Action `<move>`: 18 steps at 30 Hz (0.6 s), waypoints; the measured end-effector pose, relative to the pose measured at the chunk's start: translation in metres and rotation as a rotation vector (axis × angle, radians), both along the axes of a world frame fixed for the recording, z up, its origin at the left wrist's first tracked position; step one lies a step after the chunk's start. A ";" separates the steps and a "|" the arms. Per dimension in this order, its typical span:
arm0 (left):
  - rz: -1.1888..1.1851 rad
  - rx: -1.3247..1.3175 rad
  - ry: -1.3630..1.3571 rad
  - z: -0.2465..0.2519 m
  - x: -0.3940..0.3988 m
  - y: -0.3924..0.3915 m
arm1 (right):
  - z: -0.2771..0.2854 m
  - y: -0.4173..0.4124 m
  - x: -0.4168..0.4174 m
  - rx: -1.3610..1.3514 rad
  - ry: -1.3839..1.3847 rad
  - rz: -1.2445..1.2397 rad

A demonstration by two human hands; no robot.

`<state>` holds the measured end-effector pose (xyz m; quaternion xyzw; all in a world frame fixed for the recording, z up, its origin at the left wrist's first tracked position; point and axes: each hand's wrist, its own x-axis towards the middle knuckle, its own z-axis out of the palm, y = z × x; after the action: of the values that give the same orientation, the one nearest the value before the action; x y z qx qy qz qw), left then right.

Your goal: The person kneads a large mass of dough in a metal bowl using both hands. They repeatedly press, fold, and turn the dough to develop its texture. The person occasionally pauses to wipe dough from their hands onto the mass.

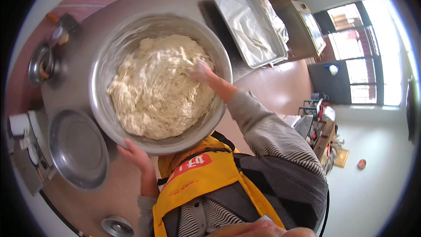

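A large, shiny metal bowl [225, 59] holds a rough, pale mass of dough [161, 95] with dry flour streaks on it. My right hand [201, 70], coated in flour, works into the dough near the bowl's right side; its fingers are blurred by motion and partly lost in the dough. At the bowl's lower left, my left hand [136, 156] holds the outer edge, with fingertips at the rim and the rest of the grip hidden beneath. The bowl sits close against the yellow apron [204, 184], which bears printed writing.
A metal baking tray [248, 28] lies right of the bowl on the steel worktop [131, 3]. At left are an empty metal basin [79, 149], a small metal bowl [41, 62] and a scale-like device [28, 131]. Another metal dish [117, 226] stands low, beyond the tiled floor [121, 184].
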<state>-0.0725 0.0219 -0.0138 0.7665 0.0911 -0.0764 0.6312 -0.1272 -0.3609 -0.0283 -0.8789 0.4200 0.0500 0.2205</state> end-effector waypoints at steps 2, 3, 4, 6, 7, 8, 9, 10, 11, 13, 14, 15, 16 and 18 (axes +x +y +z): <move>-0.106 -0.033 0.105 -0.022 -0.040 0.023 | 0.005 -0.014 0.037 0.234 -0.018 0.035; -0.181 -0.077 0.153 -0.017 -0.046 0.022 | 0.001 -0.023 0.049 0.145 -0.048 0.048; -0.248 -0.107 0.195 -0.006 -0.045 0.024 | 0.007 -0.034 0.065 0.251 0.018 0.108; -0.314 -0.033 0.162 0.002 -0.020 0.030 | -0.011 -0.056 0.091 0.174 0.217 0.311; -0.300 0.072 0.079 0.006 0.010 0.033 | -0.023 -0.063 0.101 0.165 0.155 0.345; -0.229 0.088 0.112 0.009 0.033 0.027 | -0.035 -0.071 0.109 0.155 0.096 0.379; -0.153 0.109 0.145 0.018 0.056 0.015 | -0.045 -0.072 0.122 0.137 0.074 0.423; -0.210 0.169 0.099 0.018 0.074 0.007 | -0.053 -0.075 0.132 0.112 0.059 0.463; -0.265 0.226 0.054 0.015 0.090 -0.003 | -0.056 -0.076 0.145 0.072 0.084 0.509; -0.279 0.289 -0.042 0.000 0.104 -0.007 | -0.052 -0.074 0.180 0.032 0.123 0.591; -0.249 0.291 -0.089 -0.025 0.098 -0.006 | -0.046 -0.082 0.193 0.026 0.142 0.616; -0.213 0.336 -0.135 -0.036 0.095 0.014 | -0.048 -0.075 0.203 0.058 0.144 0.655; -0.178 0.546 -0.209 -0.021 0.087 -0.001 | -0.050 -0.064 0.216 0.094 0.136 0.701; -0.069 0.364 -0.152 -0.003 0.066 -0.022 | -0.043 -0.033 0.243 0.192 0.183 0.738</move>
<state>-0.0062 0.0000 -0.0172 0.8743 0.0291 -0.0223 0.4841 0.1153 -0.3941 -0.0711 -0.9382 0.0870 0.2430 0.2306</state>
